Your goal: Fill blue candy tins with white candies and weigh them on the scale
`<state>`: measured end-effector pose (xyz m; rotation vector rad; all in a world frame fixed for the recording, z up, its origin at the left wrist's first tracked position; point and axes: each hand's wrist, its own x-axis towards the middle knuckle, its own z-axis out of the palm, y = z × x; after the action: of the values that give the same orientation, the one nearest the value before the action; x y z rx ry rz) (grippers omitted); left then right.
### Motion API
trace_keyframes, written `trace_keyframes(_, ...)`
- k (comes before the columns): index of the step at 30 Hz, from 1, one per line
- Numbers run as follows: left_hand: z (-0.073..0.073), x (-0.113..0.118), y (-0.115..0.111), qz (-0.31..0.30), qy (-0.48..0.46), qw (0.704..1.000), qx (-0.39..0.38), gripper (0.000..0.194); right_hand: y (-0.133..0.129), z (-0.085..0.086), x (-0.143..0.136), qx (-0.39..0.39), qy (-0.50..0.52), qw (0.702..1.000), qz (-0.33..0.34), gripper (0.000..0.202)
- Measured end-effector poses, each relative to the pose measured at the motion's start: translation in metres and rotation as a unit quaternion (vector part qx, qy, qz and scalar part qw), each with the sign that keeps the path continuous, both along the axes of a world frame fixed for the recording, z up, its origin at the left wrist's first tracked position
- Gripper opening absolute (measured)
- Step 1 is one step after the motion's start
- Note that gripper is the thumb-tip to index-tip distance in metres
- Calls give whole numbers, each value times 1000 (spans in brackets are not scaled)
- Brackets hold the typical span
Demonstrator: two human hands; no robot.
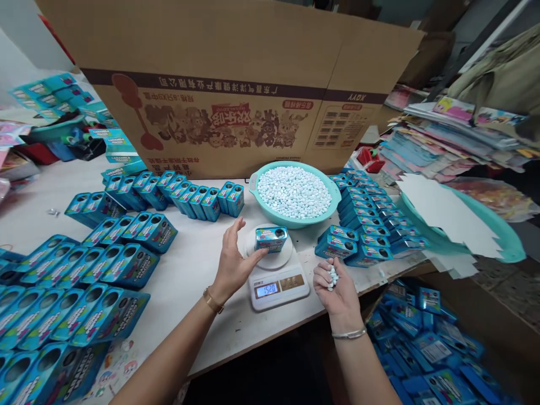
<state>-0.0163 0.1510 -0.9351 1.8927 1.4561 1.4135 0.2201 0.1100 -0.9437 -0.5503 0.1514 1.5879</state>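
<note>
A blue tin box (270, 239) with a round hole in its top sits on the white digital scale (279, 286), whose lit display seems to read 152.0. My left hand (236, 261) is beside the scale with fingers spread, its thumb tip at the box's lower front edge; I cannot tell whether it touches. Cupped palm up to the right of the scale, my right hand (336, 289) holds several small pale candies (333, 277). Behind the scale stands a turquoise bowl (294, 221) heaped with the same candies.
Rows of similar blue boxes (130, 264) cover the table's left side; more boxes (363, 225) stand right of the bowl. A large cardboard carton (236, 50) rises behind. Below the table's right edge lies a pile of blue boxes (434, 343). White sheets (451, 214) lie over a turquoise basin.
</note>
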Motion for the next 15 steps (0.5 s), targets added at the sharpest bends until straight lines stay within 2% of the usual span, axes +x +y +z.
trace_keyframes(2, 0, 5, 3, -6, 29, 999, 24, 82, 0, 0, 2, -5, 1, 1000, -3, 24)
trace_keyframes(4, 6, 13, 1, 3, 63, 994, 89, 78, 3, 4, 2, 2, -4, 1000, -6, 24)
trace_keyframes(6, 18, 24, -7, 13, 89, 981, 171, 67, 7, 12, -1, 24, -20, 999, -10, 24)
trace_keyframes(8, 35, 38, -17, -7, 107, 969, 222, 46, 12, 20, -7, 55, -43, 998, -10, 24)
trace_keyframes(11, 57, 62, -28, -79, 158, 962, 209, 14, 16, 27, -22, 85, -67, 994, 9, 25)
trace_keyframes(13, 65, 77, -29, -112, 225, 953, 168, 10, 16, 25, -35, 59, -74, 995, 25, 30)
trace_keyframes(15, 67, 87, -27, -122, 304, 936, 127, 14, 14, 18, -46, 11, -84, 996, 31, 35)
